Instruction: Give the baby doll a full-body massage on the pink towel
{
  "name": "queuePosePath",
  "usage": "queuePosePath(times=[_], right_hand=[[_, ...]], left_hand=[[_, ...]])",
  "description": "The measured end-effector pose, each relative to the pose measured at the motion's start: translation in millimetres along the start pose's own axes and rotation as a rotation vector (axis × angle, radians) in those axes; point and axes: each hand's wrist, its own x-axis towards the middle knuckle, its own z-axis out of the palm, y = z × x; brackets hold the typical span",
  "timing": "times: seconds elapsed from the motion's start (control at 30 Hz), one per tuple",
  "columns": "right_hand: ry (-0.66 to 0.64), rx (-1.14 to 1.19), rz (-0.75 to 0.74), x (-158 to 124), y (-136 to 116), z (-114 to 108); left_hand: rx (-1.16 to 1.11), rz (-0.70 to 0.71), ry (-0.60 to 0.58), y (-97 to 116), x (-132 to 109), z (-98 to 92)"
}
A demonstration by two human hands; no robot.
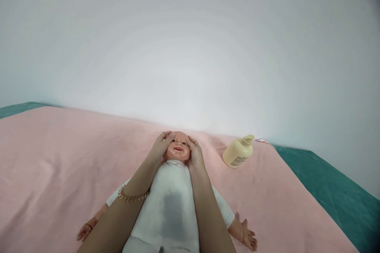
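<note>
A baby doll (178,152) in a white garment lies on its back on the pink cloth, arms spread out to both sides. My left hand (162,145) cups one side of its head, the thumb resting on the forehead by the eye. Against the other side, my right hand (195,152) curves round the temple and cheek, fingertips near the brow. Both hands touch the head, and the face shows between them. My forearms lie over the doll's upper arms and hide parts of them. A gold-coloured bracelet (132,196) circles my left wrist.
To the right of the doll's head stands a pale yellow pump bottle (238,152) with dark print. The pink cloth (74,158) has creases and covers a green surface (329,185), which shows at both sides. A pale wall (184,47) rises directly behind.
</note>
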Motion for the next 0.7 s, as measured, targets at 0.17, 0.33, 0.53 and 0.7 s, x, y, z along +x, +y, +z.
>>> queuePosePath(times=[0.17,0.33,0.53,0.7], right_hand=[[-0.011,0.026,0.023,1.4,-1.6,-1.6],[-0.022,0.042,0.053,4.6,-2.0,-4.5],[-0.048,0.022,0.065,11.9,0.8,-8.4],[-0.105,0.015,0.062,17.4,0.2,-15.6]], left_hand=[[-0.005,0.007,0.027,-0.6,3.2,0.0],[-0.038,-0.021,0.048,-2.3,5.1,0.9],[-0.126,-0.066,0.044,-5.5,5.4,-0.5],[-0.158,-0.050,0.006,-12.1,9.2,-5.4]])
